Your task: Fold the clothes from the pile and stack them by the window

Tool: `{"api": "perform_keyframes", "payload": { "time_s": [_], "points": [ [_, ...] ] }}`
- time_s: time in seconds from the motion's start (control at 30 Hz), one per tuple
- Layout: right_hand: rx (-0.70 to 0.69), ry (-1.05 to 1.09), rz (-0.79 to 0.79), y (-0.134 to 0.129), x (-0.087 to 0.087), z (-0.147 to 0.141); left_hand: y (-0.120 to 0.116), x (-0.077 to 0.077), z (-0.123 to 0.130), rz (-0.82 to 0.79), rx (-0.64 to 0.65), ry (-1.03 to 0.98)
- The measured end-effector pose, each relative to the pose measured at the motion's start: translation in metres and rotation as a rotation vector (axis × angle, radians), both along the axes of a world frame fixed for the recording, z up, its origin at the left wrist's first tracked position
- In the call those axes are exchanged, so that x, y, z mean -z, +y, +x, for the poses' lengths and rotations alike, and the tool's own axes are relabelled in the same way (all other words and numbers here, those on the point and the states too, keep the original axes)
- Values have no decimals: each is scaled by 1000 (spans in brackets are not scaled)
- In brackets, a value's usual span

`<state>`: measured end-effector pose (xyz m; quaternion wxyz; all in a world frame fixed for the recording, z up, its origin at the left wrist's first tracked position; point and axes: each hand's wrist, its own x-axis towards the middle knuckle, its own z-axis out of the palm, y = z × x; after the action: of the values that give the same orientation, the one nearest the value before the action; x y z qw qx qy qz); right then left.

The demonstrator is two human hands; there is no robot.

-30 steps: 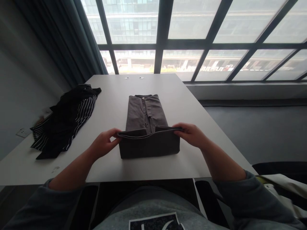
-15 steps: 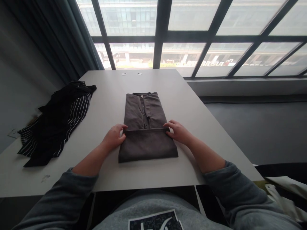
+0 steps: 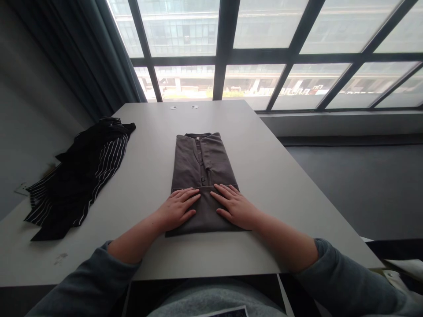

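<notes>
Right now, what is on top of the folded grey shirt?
The left hand and the right hand lie on the folded-up flap of the grey shirt. The cloth under the hands is covered, and so is the part beneath the flap.

There are two grommets [image 3: 194, 107] and one grey garment [image 3: 205, 174].

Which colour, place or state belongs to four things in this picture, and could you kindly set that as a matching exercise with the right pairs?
Column one
1. Folded shirt
2. Rumpled garment
3. Curtain
4. Left hand and right hand

Column two
A. Hanging at the left edge of the window
B. Flat, backs upward
C. Brownish grey, lying on the table
D. Black with white stripes

Right pairs: 1-C, 2-D, 3-A, 4-B.
</notes>
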<state>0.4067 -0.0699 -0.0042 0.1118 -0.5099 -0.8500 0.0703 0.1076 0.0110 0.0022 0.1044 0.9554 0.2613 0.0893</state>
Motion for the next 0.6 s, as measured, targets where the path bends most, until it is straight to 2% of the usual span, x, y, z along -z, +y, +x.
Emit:
{"api": "perform_keyframes", "payload": {
  "time_s": [0.1, 0.2, 0.3, 0.37, 0.43, 0.5, 0.6],
  "points": [
    [-11, 44, 2, 2, 2, 5, 6, 2, -7, -37, 41, -38],
    [15, 176, 41, 24, 3, 22, 34, 4, -16, -93, -4, -176],
    [216, 328, 124, 74, 10, 53, 89, 12, -24, -42, -253, -303],
    [344, 355, 138, 118, 17, 77, 132, 19, -25, 27, -469, -259],
    [427, 367, 111, 161, 22, 96, 173, 23, -20, 48, -618, -181],
    [447, 376, 67, 200, 24, 107, 206, 24, -11, 37, -648, -141],
    [397, 369, 27, 246, 22, 109, 247, 24, 7, -5, -584, -177]
  ]
}}
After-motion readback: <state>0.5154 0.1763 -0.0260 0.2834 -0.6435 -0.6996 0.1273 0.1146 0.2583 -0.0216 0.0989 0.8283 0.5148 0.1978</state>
